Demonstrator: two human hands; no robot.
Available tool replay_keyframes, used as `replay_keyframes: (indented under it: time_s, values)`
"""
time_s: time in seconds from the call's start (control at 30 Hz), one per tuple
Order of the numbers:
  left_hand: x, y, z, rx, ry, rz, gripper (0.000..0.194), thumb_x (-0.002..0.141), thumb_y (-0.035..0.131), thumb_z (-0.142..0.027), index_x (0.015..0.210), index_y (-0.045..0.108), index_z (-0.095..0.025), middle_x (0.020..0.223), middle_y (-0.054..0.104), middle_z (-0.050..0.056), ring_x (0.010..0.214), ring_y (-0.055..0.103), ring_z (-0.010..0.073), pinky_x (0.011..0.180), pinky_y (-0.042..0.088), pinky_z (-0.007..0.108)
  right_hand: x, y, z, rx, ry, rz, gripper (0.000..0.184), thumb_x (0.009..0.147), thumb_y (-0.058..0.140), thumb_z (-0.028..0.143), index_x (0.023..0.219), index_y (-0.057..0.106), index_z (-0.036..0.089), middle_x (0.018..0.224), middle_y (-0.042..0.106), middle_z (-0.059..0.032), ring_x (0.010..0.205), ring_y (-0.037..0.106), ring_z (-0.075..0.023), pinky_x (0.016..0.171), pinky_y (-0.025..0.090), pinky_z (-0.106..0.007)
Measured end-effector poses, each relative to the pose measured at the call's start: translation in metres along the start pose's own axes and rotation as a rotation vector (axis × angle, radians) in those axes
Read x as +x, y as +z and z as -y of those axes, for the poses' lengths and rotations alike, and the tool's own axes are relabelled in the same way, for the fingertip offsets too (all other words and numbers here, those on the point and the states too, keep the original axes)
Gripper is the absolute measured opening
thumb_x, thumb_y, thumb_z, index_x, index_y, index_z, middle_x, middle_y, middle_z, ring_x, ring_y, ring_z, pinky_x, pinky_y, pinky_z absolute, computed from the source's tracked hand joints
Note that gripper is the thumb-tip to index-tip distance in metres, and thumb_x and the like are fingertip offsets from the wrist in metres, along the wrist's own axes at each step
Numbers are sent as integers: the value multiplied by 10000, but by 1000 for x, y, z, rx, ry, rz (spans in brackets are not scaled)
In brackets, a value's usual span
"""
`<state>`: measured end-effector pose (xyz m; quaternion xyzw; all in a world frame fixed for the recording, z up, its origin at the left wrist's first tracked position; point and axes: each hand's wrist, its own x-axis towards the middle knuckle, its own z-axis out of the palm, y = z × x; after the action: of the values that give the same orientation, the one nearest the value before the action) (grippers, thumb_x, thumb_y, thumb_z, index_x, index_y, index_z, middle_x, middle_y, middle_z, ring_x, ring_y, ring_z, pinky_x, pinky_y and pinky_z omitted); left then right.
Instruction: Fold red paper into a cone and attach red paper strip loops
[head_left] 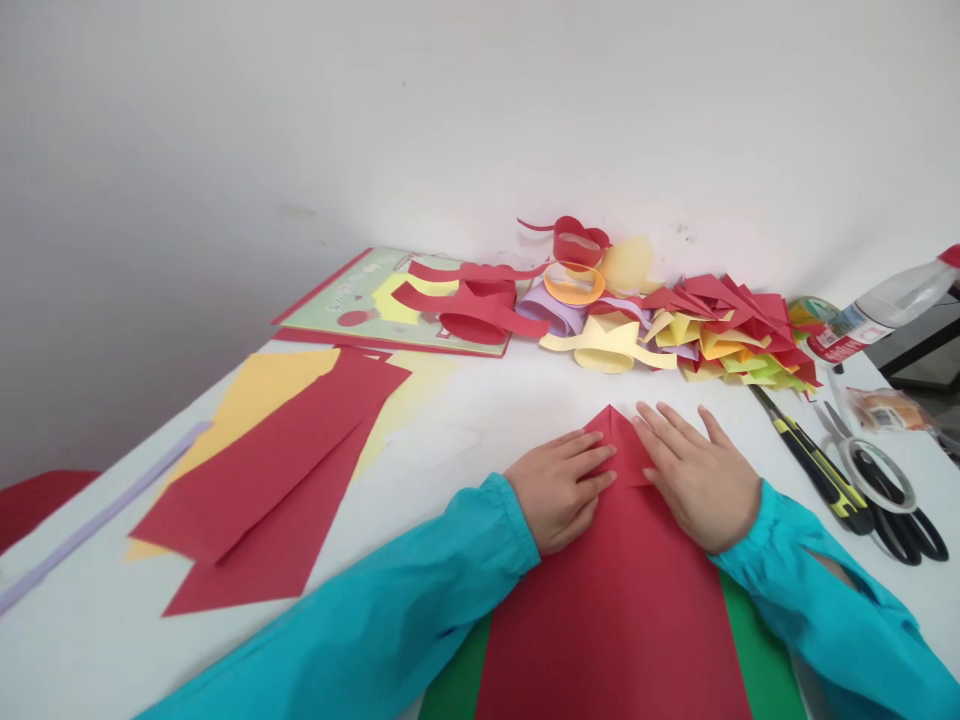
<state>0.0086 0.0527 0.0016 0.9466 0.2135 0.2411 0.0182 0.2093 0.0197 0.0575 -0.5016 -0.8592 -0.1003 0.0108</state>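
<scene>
A long sheet of red paper [611,610] lies in front of me, its far end folded into a point. My left hand [562,490] rests flat on the left side of that folded end, fingers stretched across it. On the right side lies my right hand [697,475], its fingers spread and touching the paper's edge. Beneath the red sheet, green paper [761,640] shows on both sides. The part of the fold under my fingers is hidden.
Left lie loose red sheets [277,460], yellow paper and a purple strip [105,515]. Behind are a picture book [330,315], paper crowns [607,345] and folded paper pieces [735,325]. Right are a utility knife [821,475], scissors [904,535], a tape roll [911,480] and a bottle [885,310].
</scene>
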Motion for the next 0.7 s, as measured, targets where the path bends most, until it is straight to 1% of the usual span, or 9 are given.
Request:
replay_keyframes:
  time_s: [0.1,0.23,0.37,0.5,0.7]
  values:
    - [0,2,3,1,36,-16,342,782,411,-217,1040,623,-145,1169,583,113,1137,470,264,957,405,430,16,6,-3,7,-17,-50,439,899,280,168,1331,341,128,1414,301,-86,1283,300,-254,1014,253,-518]
    - [0,3,3,0,32,-32,344,775,415,-214,1038,623,-137,1111,608,121,1132,473,265,956,406,426,25,26,-6,96,-71,31,451,908,286,253,1340,320,124,1416,299,-83,1287,298,-235,1012,288,-500]
    - [0,1,0,-1,10,-9,325,781,417,-206,1018,628,-135,1133,598,116,1157,452,259,983,382,421,21,42,-6,134,-72,84,504,901,298,316,1359,269,108,1433,255,-89,1296,278,-243,1016,269,-529]
    - [0,1,1,-4,6,27,329,783,431,-210,1047,613,-138,1170,577,120,1189,421,261,995,366,429,17,46,-4,131,-56,71,515,903,291,320,1371,234,116,1439,242,-87,1310,247,-229,1028,246,-521]
    - [-3,3,5,-23,25,19,329,785,434,-204,1062,603,-153,1203,561,113,1210,405,253,995,367,435,17,48,-4,132,-53,55,514,905,273,332,1373,231,124,1441,238,-79,1312,244,-225,1035,230,-514]
